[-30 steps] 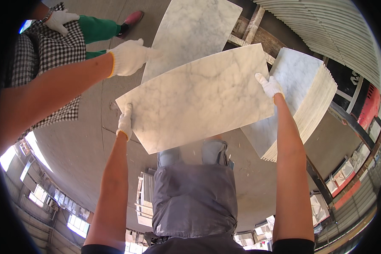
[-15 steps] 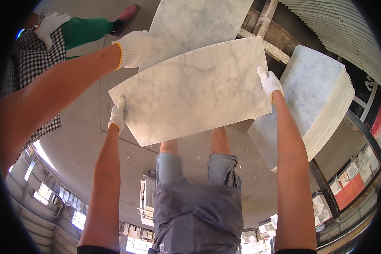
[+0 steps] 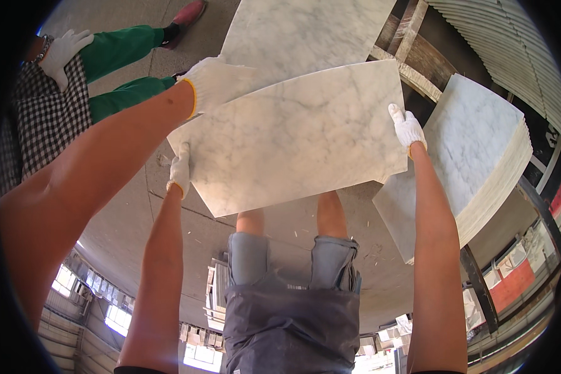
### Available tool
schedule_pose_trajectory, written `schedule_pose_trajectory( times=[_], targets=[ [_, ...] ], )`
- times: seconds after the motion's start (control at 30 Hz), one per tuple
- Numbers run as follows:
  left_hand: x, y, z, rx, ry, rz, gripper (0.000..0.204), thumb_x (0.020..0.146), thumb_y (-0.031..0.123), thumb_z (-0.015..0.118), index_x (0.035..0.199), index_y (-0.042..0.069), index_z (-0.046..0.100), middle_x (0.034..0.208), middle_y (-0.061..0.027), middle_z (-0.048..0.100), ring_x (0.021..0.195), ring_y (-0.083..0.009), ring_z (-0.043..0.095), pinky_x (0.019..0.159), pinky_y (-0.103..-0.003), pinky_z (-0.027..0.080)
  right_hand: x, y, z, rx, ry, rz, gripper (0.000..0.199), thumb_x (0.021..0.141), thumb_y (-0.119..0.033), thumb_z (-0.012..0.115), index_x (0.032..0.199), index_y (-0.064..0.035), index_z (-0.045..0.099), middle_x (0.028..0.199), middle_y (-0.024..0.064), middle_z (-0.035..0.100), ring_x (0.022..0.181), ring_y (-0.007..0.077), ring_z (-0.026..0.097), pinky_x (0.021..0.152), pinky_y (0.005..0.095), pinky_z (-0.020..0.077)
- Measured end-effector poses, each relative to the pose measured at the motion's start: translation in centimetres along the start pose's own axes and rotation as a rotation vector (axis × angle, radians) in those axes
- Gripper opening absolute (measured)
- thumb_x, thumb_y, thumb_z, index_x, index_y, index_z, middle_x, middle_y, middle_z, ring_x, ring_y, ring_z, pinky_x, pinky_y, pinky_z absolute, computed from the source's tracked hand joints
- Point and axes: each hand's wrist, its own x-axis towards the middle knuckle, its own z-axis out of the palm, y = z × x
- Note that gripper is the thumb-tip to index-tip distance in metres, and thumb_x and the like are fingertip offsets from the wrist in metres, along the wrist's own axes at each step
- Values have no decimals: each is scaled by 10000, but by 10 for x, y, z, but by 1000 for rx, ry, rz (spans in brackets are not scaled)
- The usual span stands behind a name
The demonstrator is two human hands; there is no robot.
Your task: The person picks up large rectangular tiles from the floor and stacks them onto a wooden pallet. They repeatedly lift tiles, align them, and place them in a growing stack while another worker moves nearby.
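Two gloved hands (image 3: 179,167) (image 3: 408,129) — marbled slab (image 3: 299,137) between

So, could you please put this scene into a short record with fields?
Held slab: pale, grey-veined, carried between both hands
Left grip: white glove, closed on the slab's left end
Right grip: white glove, closed on the right end, thumb on top
Co-worker's hand: white glove, at the far-left edge; contact unclear
Far slab: similar pale stone, partly hidden behind
Slab stack: at right, several layers
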Motion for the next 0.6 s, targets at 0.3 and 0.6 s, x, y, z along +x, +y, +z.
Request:
schedule_pose_trajectory(
  times=[0.3, 0.6],
  targets=[
    [20, -6, -2, 264, 79, 6, 998, 929, 740, 444, 1497, -73, 336, 1508, -161, 433, 1367, -270, 424, 1140, -387, 324, 2, -1, 12, 34, 52, -15, 932, 882, -790, 443, 1367, 1, 534, 1362, 254, 581, 1268, 409, 550, 1046, 445, 441],
    [24, -4, 3, 200, 3, 14, 984, 938, 723, 441, 1507, -70, 324, 1517, -158, 428, 1381, -275, 414, 1135, -386, 330, 4, -44, -20, -308, 543, -450, 926, 875, -722, 536, 1569, -148, 318, 1593, 161, 355, 1464, 317, 346, 1150, 433, 339]
  ],
)
